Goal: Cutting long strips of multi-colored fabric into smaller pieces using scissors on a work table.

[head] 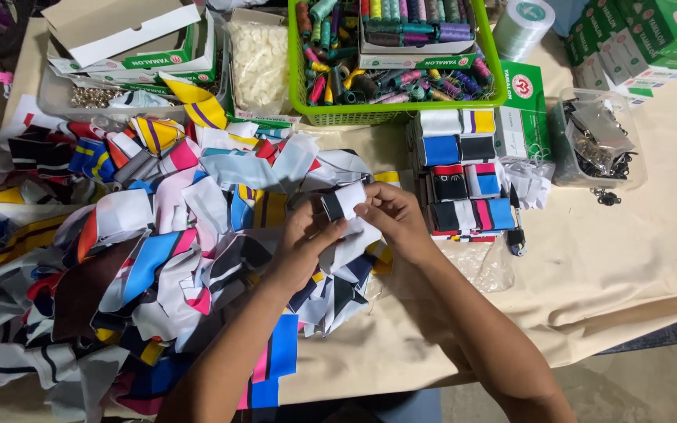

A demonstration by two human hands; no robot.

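Your left hand (305,243) and right hand (392,221) meet over the middle of the bench (605,266), and together they pinch a small folded fabric strip (344,200), black on its left part and white on its right. Your left thumb and fingers close on the strip from below and from the left; your right fingertips press together on its right edge, so neither hand lies spread. The strip sits just above the near edge of a big loose heap of fabric scraps (143,258) (blue, white, pink, yellow, black and maroon pieces, tumbled over one another), which covers the left half of the bench, itself draped in a cream cloth. Just right of your right hand stands a neat stack of folded strips (464,172), sorted in rows of white, blue, black, red and pink. Behind that stack a green plastic basket (389,116) holds many spools of coloured thread. Left of the basket lies a clear bag of white buttons (260,63), and beyond it an open cardboard box (119,35). At the far right a clear plastic tub (597,145) holds dark metal clips, with green and white cartons (644,39) behind it.
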